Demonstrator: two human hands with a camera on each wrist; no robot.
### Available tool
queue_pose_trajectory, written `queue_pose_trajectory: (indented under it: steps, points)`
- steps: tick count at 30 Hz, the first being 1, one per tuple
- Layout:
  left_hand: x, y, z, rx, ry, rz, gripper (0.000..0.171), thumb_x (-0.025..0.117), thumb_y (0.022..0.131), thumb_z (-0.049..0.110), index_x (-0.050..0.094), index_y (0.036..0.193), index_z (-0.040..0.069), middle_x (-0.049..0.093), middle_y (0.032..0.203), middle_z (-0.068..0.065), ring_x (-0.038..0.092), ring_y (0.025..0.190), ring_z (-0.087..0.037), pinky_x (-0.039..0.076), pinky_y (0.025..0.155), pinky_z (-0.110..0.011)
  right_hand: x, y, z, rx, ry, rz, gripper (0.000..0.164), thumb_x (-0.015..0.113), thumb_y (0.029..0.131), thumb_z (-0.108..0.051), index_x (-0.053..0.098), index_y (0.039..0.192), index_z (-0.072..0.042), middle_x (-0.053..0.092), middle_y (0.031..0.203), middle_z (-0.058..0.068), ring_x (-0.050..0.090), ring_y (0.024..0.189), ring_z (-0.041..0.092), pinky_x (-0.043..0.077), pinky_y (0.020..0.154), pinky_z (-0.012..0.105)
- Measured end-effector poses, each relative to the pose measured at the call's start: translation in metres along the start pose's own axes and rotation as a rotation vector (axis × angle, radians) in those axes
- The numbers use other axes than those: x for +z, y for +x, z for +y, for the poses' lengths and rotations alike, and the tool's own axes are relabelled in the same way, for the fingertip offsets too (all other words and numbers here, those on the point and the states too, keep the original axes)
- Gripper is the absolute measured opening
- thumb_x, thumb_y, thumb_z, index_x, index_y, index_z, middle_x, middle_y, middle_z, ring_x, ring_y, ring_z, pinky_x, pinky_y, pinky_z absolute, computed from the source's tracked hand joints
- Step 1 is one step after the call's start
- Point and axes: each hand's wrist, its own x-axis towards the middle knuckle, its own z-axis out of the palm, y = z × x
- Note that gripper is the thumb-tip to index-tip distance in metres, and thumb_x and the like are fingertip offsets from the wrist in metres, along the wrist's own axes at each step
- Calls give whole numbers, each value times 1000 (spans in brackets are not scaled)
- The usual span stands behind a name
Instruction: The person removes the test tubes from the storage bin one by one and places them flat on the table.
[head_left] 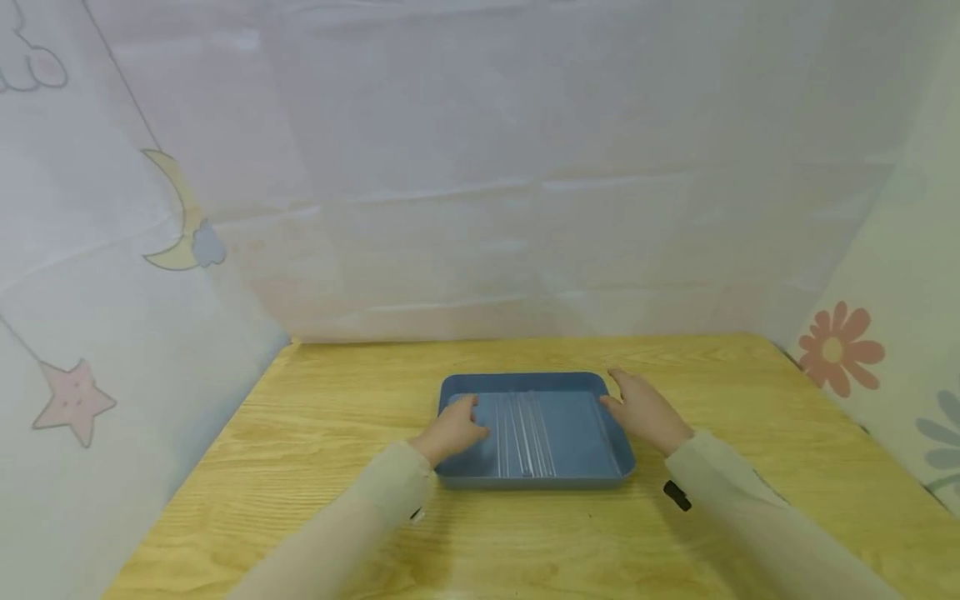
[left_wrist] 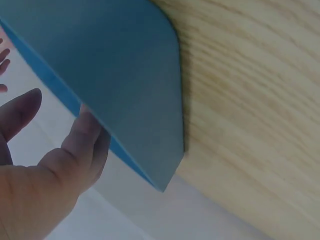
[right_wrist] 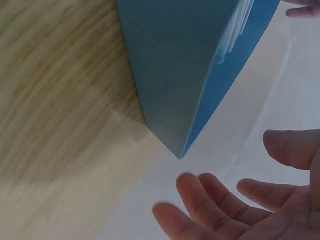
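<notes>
A shallow blue rectangular tray (head_left: 480, 482) sits on the wooden table. Several long, thin, clear tube-like pieces (head_left: 527, 437) lie side by side inside it; their exact kind is hard to tell. My left hand (head_left: 452, 429) reaches over the tray's left wall, and in the left wrist view some fingertips are hidden behind that wall (left_wrist: 125, 100). Its thumb stands apart, pinching nothing visible. At the right rim is my right hand (head_left: 651, 412), fingers spread and loosely bent. In the right wrist view these fingers (right_wrist: 200, 205) are apart from the tray's corner and hold nothing.
Light wood tabletop (head_left: 352, 408) surrounds the tray. A pale sheet (head_left: 525, 233) hangs behind the table, and printed sheets with a moon (head_left: 176, 208) and a red flower (head_left: 840, 350) stand at left and right. A small black object (head_left: 677, 495) is by the right sleeve.
</notes>
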Motion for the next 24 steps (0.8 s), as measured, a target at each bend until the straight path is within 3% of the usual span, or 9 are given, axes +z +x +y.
queue_pose_trajectory:
  steps: [3, 5, 9, 11, 16, 24]
  points:
    - [2, -1, -1, -58, -76, -49, 60, 65, 89, 6, 38, 139, -14, 59, 116, -27, 62, 99, -38, 52, 84, -48, 2, -2, 5, 39, 80, -32, 52, 53, 99, -9, 34, 138, 20, 56, 117, 34, 62, 87, 33, 53, 68, 42]
    - [2, -1, 0, -100, -126, -64, 60, 66, 89, 5, 38, 139, -13, 60, 111, -24, 64, 89, -33, 55, 78, -43, 4, -3, 10, 73, 122, -51, 50, 52, 99, -7, 34, 137, 20, 62, 101, 27, 59, 69, 23, 49, 56, 37]
    - [3, 1, 2, -178, -219, -74, 57, 65, 90, 3, 39, 137, -13, 58, 117, -25, 66, 84, -31, 56, 73, -41, 8, -2, 16, 145, 218, -91, 51, 49, 100, -7, 31, 141, 17, 58, 83, 16, 46, 55, 18, 43, 46, 34]
    - [3, 3, 3, -205, -251, -81, 55, 64, 91, 3, 39, 136, -13, 56, 121, -27, 67, 86, -33, 56, 74, -41, 8, -1, 17, 173, 267, -109, 51, 48, 100, -6, 29, 142, 17, 57, 84, 17, 48, 57, 19, 45, 47, 35]
    - [4, 10, 5, -257, -288, -84, 48, 63, 92, 5, 43, 132, -13, 57, 119, -26, 67, 85, -34, 57, 73, -42, 6, 1, 21, 217, 327, -130, 51, 48, 100, -4, 28, 141, 19, 59, 106, 31, 63, 71, 25, 55, 54, 41]
    - [6, 22, 14, -305, -240, -77, 32, 63, 91, 2, 53, 117, -13, 61, 111, -24, 69, 83, -35, 59, 67, -38, 8, 8, 29, 257, 378, -151, 50, 49, 100, -5, 32, 140, 18, 63, 105, 29, 67, 74, 27, 57, 57, 44]
